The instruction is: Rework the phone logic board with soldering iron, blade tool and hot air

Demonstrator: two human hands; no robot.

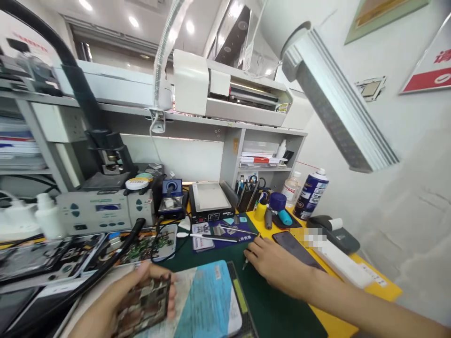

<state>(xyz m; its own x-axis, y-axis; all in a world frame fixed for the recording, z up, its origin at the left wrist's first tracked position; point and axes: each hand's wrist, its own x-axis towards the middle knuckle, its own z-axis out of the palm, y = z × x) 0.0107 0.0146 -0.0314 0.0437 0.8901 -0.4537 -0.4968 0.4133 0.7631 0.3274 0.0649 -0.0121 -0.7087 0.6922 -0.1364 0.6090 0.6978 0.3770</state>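
My left hand (132,286) is wrapped round an opened phone housing (146,303), its bare inner side facing up. It is held just above a blue and white booklet (200,291) at the front of the bench. My right hand (268,258) grips a slim screwdriver (244,265), which points down near the green mat (275,310); most of its handle is hidden by the fingers. Beside that hand lies a dark phone (296,249). White-handled tweezers or a similar thin tool (218,238) rest on a purple pad left of my right hand.
A soldering station (105,211) with a thick black hose (123,251) stands left, behind trays of circuit boards (155,244). A heating plate (212,197) is at the back centre. Bottles, a spray can (310,195) and a long white box (341,258) line the right side. A lamp (345,98) hangs overhead.
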